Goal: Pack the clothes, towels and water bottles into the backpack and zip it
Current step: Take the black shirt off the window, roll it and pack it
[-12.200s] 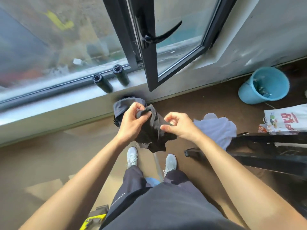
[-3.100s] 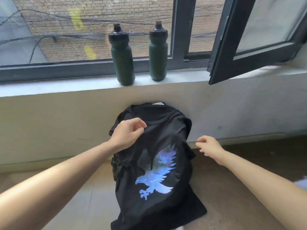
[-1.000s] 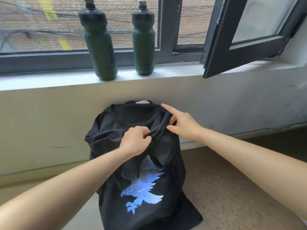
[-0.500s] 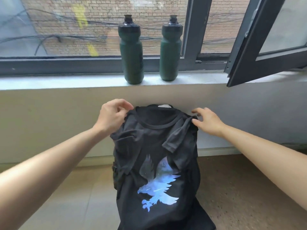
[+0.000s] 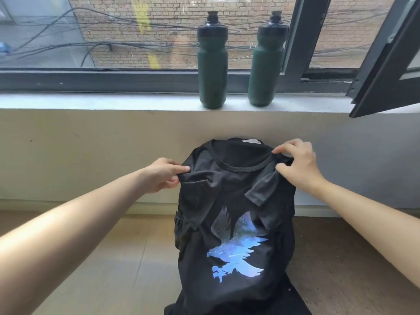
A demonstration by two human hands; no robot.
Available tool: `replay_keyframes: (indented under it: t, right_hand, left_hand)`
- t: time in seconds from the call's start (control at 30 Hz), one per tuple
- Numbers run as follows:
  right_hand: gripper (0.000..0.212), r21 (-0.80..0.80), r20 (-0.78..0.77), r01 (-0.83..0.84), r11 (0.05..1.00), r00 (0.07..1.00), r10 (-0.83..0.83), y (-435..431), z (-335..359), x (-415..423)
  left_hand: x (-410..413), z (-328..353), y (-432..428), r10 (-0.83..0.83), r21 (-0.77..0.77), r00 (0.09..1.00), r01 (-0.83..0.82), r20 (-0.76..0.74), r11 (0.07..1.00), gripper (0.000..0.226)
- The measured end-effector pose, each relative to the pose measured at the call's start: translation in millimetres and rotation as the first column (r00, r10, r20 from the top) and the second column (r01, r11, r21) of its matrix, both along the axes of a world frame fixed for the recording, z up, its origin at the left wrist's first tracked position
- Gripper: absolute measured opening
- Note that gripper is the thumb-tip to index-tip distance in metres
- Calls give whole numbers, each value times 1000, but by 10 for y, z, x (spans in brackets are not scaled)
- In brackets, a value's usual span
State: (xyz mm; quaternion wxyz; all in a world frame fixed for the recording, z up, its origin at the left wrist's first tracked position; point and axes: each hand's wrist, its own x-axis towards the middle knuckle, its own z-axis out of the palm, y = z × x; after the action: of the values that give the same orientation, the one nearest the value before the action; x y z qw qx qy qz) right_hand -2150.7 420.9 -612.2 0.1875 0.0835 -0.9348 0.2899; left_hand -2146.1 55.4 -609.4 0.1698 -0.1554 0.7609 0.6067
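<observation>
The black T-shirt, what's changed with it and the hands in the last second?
A second ago both hands were bunched together just below the collar. They have since moved apart: the left hand now pinches one shoulder of the black T-shirt and the right hand pinches the other, by the collar, spreading the top out. The two green bottles stay upright on the windowsill.

Black T-shirt with a blue eagle print (image 5: 236, 196), draped upright against the wall below a pale windowsill (image 5: 91, 102). The left hand (image 5: 159, 176) and right hand (image 5: 297, 164) pinch its shoulders. Two dark green plastic water bottles (image 5: 212, 62) (image 5: 266, 62) stand upright, side by side, on the sill.
</observation>
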Motion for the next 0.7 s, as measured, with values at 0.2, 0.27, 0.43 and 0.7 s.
replay_keyframes:
  t: [0.2, 0.27, 0.43, 0.7]
  right_hand:
    - [40, -60, 126, -297, 953, 945, 303, -1026, 88, 223]
    - [52, -110, 336, -282, 953, 892, 303, -1282, 27, 256]
    - [13, -181, 439, -240, 954, 848, 297, -1404, -49, 212]
    - [7, -576, 313, 89, 812, 942, 119, -1160, 269, -35]
  left_hand:
    - [-46, 123, 17, 128, 131, 984, -111, -122, 985, 21]
    - [-67, 143, 26, 178, 151, 969, -153, -172, 977, 26]
    - [-90, 247, 125, 283, 165, 910, -242, -304, 956, 30]
    - [-112, 227, 276, 176, -161, 793, -325, -583, 932, 18]
